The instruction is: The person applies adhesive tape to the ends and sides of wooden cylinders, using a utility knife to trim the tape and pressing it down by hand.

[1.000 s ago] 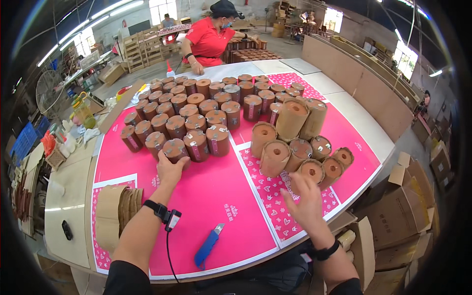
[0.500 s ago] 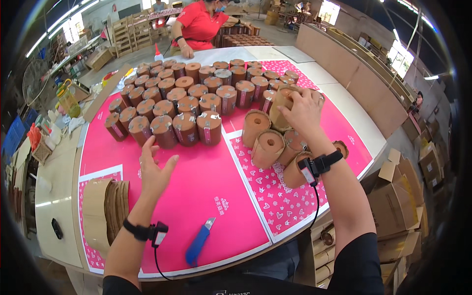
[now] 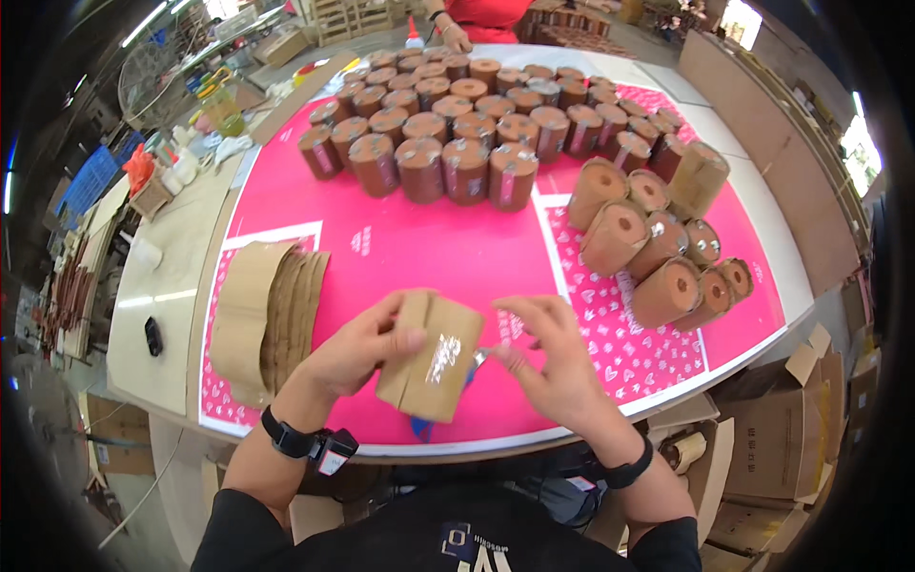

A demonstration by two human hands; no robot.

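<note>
My left hand (image 3: 360, 345) grips a cylinder wrapped in brown paper (image 3: 446, 334), its thumb pressed on the paper and a flap edge running down the wrap. A shiny patch shows on its side. Just to the right, my right hand (image 3: 548, 360) has its fingers and thumb apart, holding nothing. Under the wrapped cylinder lies a blue utility knife (image 3: 420, 431), mostly hidden. A stack of curved brown paper sheets (image 3: 250, 319) rests to the left. Toward the right stand several paper-wrapped cylinders (image 3: 613, 236), some with a round hole in the top.
Many bare brown cylinders (image 3: 419, 172) are packed together across the far side of the pink table covering (image 3: 448, 243). Behind them a person's hand (image 3: 456, 38) rests at the table's far edge, near a red-tipped bottle (image 3: 414, 36). Cardboard boxes (image 3: 777, 434) stand low at the right.
My right hand has come back from the wrapped cylinders on the right. My left hand, earlier empty, now holds a wrapped cylinder near the front edge, above the knife. The view has shifted.
</note>
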